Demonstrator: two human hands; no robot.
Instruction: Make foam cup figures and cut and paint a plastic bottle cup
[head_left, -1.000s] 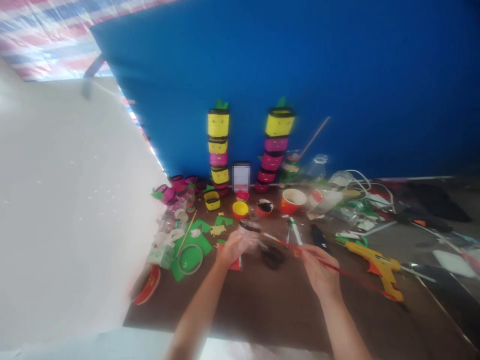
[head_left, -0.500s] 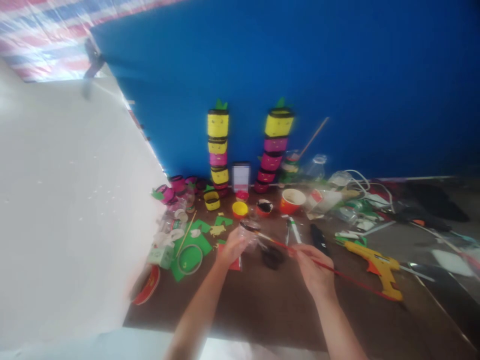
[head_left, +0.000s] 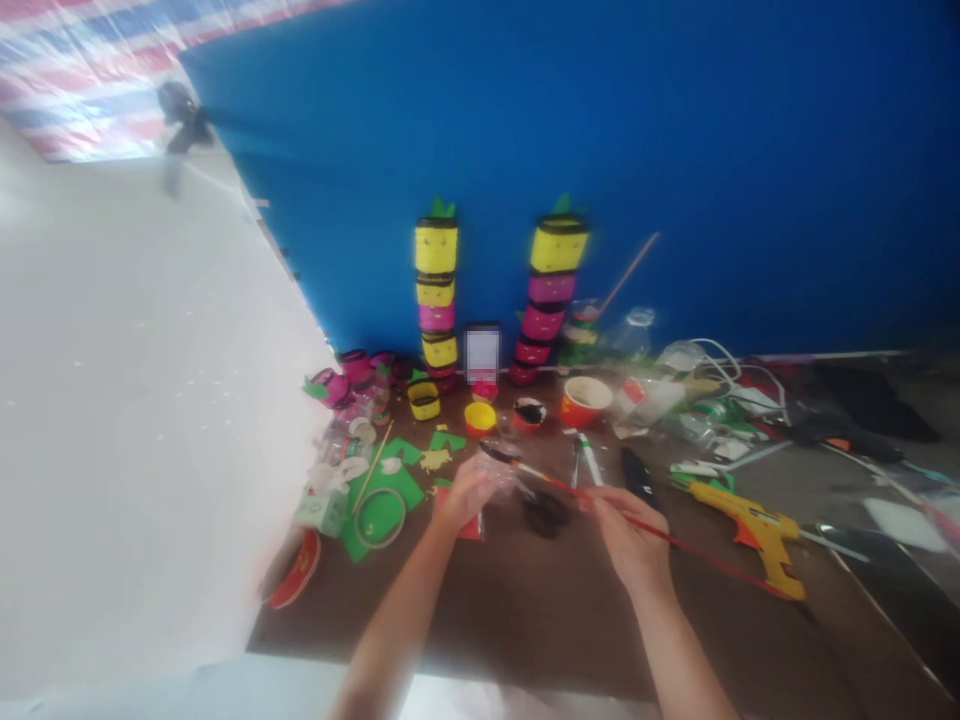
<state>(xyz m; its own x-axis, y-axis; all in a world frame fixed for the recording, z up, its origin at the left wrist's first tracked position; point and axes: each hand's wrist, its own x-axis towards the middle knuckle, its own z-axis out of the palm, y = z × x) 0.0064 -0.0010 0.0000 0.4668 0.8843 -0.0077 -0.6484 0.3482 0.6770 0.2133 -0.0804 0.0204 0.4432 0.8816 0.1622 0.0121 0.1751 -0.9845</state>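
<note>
My left hand [head_left: 471, 492] is closed on a small clear plastic cup [head_left: 504, 468] whose rim is partly black. In my right hand [head_left: 628, 528] is a long red paintbrush [head_left: 705, 560], its tip touching or very close to the cup's black rim. Behind the cup stand a yellow-filled paint cup [head_left: 480, 419] and a cup of black paint [head_left: 529, 413]. Black-handled scissors [head_left: 544, 513] lie on the brown table [head_left: 525, 610] between my hands, and a red sheet [head_left: 471, 527] is partly hidden by my left hand.
Two stacks of painted cups [head_left: 436, 250] [head_left: 559, 247] stand at the blue wall. A yellow glue gun [head_left: 757, 530] lies right, near a black marker [head_left: 637, 478]. Green sheets [head_left: 405, 490] and a tape ring [head_left: 380, 519] lie left. A red-white paper cup [head_left: 585, 402] stands behind.
</note>
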